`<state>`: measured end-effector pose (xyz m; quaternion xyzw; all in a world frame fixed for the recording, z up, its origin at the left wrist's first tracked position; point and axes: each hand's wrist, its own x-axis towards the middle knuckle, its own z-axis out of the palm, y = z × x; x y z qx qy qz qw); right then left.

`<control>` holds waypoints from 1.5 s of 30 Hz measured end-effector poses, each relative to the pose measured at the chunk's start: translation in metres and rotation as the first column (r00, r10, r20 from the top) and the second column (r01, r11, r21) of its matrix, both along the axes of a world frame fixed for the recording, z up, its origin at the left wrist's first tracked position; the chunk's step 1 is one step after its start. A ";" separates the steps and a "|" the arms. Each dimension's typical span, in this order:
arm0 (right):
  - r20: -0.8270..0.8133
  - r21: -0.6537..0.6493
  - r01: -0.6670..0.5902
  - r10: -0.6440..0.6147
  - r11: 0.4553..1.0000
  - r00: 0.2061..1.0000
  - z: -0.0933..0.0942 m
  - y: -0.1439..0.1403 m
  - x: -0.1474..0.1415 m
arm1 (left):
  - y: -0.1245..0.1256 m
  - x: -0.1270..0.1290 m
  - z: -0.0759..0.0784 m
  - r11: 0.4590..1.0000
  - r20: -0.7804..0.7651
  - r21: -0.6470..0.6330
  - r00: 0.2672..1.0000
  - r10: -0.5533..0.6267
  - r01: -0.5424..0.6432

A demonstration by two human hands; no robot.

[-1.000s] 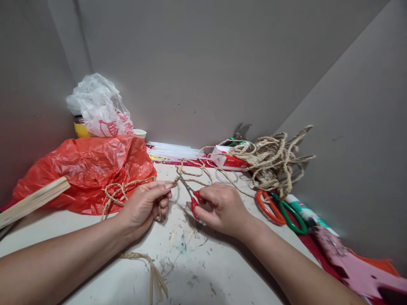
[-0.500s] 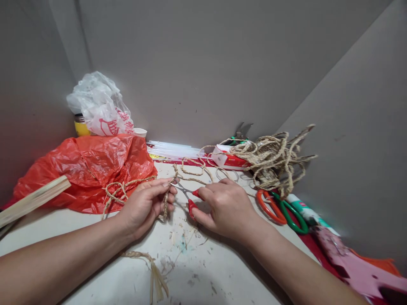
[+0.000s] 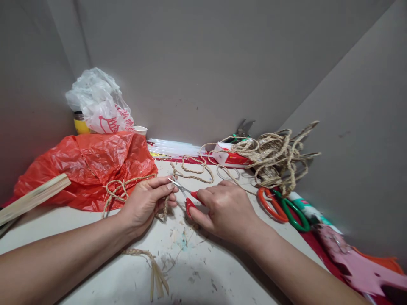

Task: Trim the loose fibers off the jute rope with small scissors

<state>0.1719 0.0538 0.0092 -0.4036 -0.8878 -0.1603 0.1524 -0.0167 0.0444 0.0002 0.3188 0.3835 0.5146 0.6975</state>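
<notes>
The right hand (image 3: 222, 209) grips small red scissors (image 3: 186, 195), blades pointing up-left, now touching the left hand (image 3: 148, 201), which pinches braided twine (image 3: 165, 207).

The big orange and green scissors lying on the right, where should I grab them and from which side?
Probably by the looped handles: the orange and green scissors lie flat beside the rope bundle, their rings facing the near, open table side, while the blade end is hidden under the rope. Come from above and from the near side, nearest the right hand.
</notes>
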 end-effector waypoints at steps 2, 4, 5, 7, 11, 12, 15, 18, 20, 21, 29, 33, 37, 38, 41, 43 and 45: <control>-0.013 -0.003 -0.005 0.005 1.000 1.000 -0.001 0.000 0.000 | 0.000 0.000 0.000 1.000 0.001 -0.005 1.000 0.003 -0.003; -0.020 -0.006 -0.014 0.014 1.000 1.000 -0.002 0.001 0.000 | 0.001 0.001 0.000 1.000 0.005 -0.013 1.000 0.011 -0.011; -0.023 -0.007 -0.020 0.020 1.000 1.000 -0.002 0.001 0.000 | 0.001 0.001 0.001 1.000 0.006 -0.016 1.000 0.014 -0.013; -0.032 -0.005 -0.035 0.035 0.999 0.999 -0.003 0.002 0.001 | 0.002 0.001 0.001 1.000 0.012 -0.022 1.000 0.019 -0.019; -0.075 0.013 -0.079 0.079 0.997 0.994 -0.006 0.005 0.002 | 0.002 0.000 0.002 0.999 0.047 -0.024 0.999 0.028 -0.027; -0.096 0.014 -0.082 0.083 0.996 0.992 -0.007 0.006 0.003 | 0.003 0.000 0.001 1.000 0.053 -0.021 0.998 0.024 -0.023; -0.180 0.010 -0.047 0.048 0.999 0.982 -0.010 0.012 0.006 | 0.003 -0.001 0.000 1.000 0.063 -0.010 0.998 -0.007 0.007; -0.226 -0.009 -0.004 0.002 1.000 0.974 -0.011 0.015 0.009 | 0.003 -0.001 -0.002 0.999 0.080 0.000 0.996 -0.034 0.035; -0.206 -0.038 -0.027 0.018 0.999 0.978 -0.011 0.015 0.009 | 0.002 -0.002 -0.004 0.999 0.086 0.004 0.995 -0.042 0.042; -0.185 -0.054 -0.046 0.035 0.997 0.982 -0.010 0.015 0.009 | 0.003 -0.002 -0.004 0.999 0.085 0.005 0.996 -0.041 0.041; -0.042 -0.089 -0.053 0.049 0.995 0.998 -0.001 0.013 0.010 | 0.002 -0.001 -0.002 1.000 0.048 0.012 0.999 -0.009 0.008; -0.003 -0.070 -0.035 0.034 0.997 0.999 0.002 0.012 0.012 | 0.001 0.001 0.000 1.000 0.034 -0.008 0.999 0.022 -0.022; 0.029 -0.056 -0.027 0.028 0.998 0.999 0.003 0.010 0.009 | 0.001 0.002 -0.003 0.998 -0.033 -0.033 0.998 0.047 -0.048; 0.034 -0.053 -0.027 0.028 0.998 0.999 0.003 0.009 0.008 | 0.001 0.003 -0.004 0.998 -0.053 -0.039 0.997 0.047 -0.049; 0.036 -0.041 -0.031 0.033 0.999 0.999 0.002 0.008 0.007 | 0.000 0.003 -0.005 0.998 -0.086 -0.048 0.996 0.039 -0.043; 0.042 -0.034 -0.035 0.037 0.999 0.998 0.000 0.008 0.006 | 0.000 0.003 -0.005 0.998 -0.083 -0.043 0.996 0.036 -0.040; 0.048 -0.020 -0.033 0.034 0.999 0.998 -0.001 0.008 0.007 | 0.001 0.003 -0.005 0.999 -0.077 -0.028 0.997 0.032 -0.035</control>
